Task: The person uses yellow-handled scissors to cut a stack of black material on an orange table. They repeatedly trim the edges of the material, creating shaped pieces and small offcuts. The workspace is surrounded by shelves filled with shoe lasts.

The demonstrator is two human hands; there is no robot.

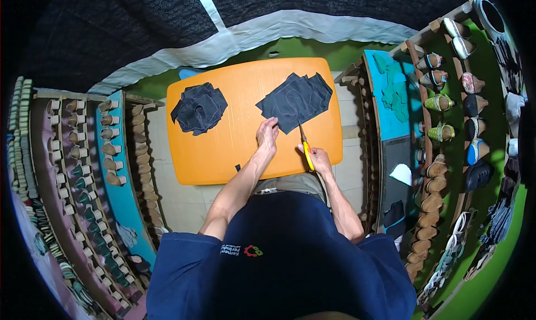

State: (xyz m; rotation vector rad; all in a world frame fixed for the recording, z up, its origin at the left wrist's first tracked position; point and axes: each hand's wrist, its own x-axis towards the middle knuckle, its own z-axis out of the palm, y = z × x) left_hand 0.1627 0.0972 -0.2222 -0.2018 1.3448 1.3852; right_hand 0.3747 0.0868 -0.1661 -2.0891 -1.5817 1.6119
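A dark patterned curtain (139, 29) with a white border (312, 24) hangs at the far side. Racks (129, 208) on the left hold rows of brown shoe lasts (110, 148). On the right, green cut pieces (394, 94) lie on a blue surface (392, 131), near yellow-green shoes (440, 132) and white shoes (462, 47). Pale tiles (180, 200) cover the floor.

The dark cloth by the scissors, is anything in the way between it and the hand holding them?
Only the scissors themselves, held in the right hand: their blades reach the near edge of the dark cloth. Nothing else visible is between. The left hand is off to the left.
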